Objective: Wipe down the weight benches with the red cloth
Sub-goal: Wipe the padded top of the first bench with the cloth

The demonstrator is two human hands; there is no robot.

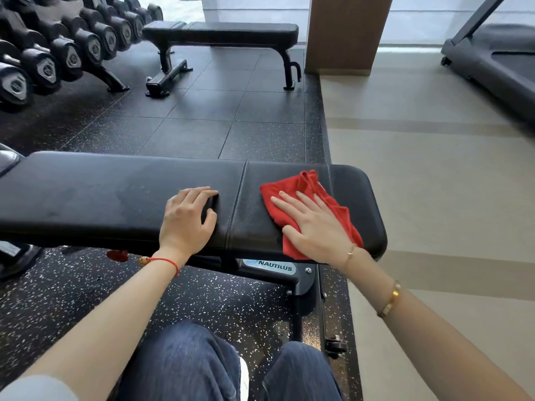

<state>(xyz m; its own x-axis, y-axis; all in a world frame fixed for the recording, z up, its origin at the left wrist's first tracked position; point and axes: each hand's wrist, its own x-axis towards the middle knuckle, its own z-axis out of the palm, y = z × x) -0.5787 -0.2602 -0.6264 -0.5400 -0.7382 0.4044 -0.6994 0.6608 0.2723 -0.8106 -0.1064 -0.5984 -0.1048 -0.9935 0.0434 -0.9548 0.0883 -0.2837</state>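
Note:
A black padded weight bench (115, 195) runs across the view just in front of my knees. The red cloth (304, 183) lies crumpled on its right-hand pad. My right hand (314, 224) lies flat on the cloth with straight, spread fingers, pressing it onto the pad. My left hand (186, 221) rests on the bench's longer pad just left of the seam, fingers loosely bent, holding nothing. A second black bench (231, 31) stands farther back on the dark floor.
A rack of black dumbbells (58, 53) fills the far left. A brown column (344, 33) rises behind the far bench. A treadmill (498, 62) stands at the far right on the beige floor (434, 169). Dark rubber tiles (202, 117) lie between the benches.

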